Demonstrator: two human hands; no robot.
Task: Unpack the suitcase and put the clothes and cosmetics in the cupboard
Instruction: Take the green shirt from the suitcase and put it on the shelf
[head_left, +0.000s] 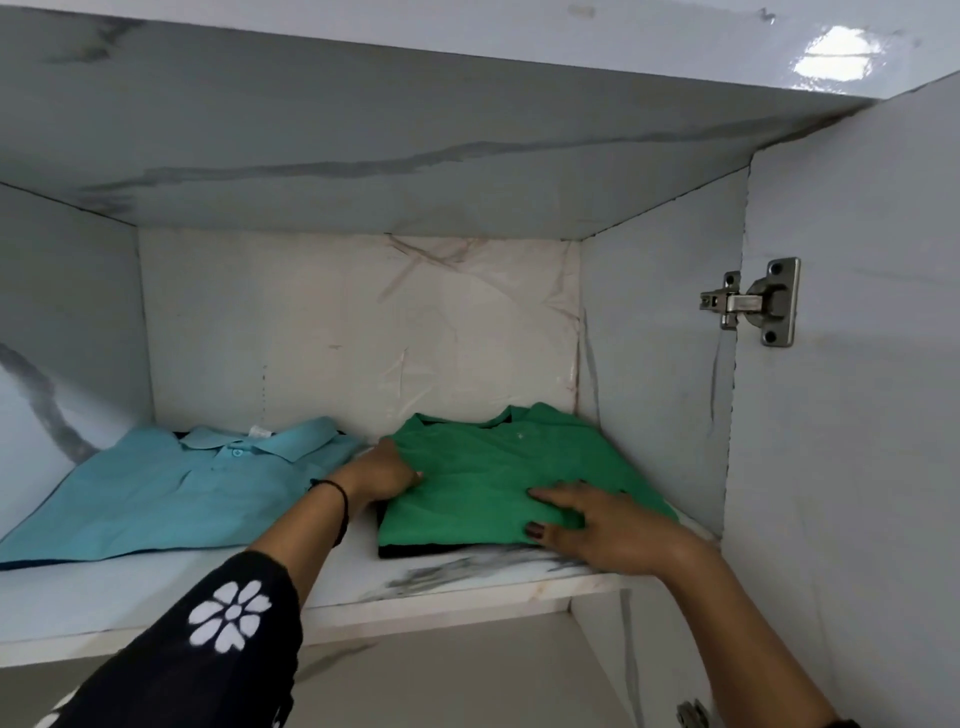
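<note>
A folded green polo shirt (498, 467) lies on the right side of the cupboard shelf (467, 571), on top of a dark garment whose edge (415, 552) shows beneath it. My left hand (382, 475) grips the green shirt's left edge, fingers curled over the fabric. On the shirt's front right part my right hand (608, 525) rests, fingers spread and thumb at the front edge. A folded light blue polo shirt (182, 493) lies on the shelf's left side.
The cupboard's right wall (660, 364) stands close to the green shirt. The open door (852, 389) with a metal hinge (753, 301) is at the right. A strip of bare shelf separates the two shirts. A lower compartment (441, 680) opens below the shelf.
</note>
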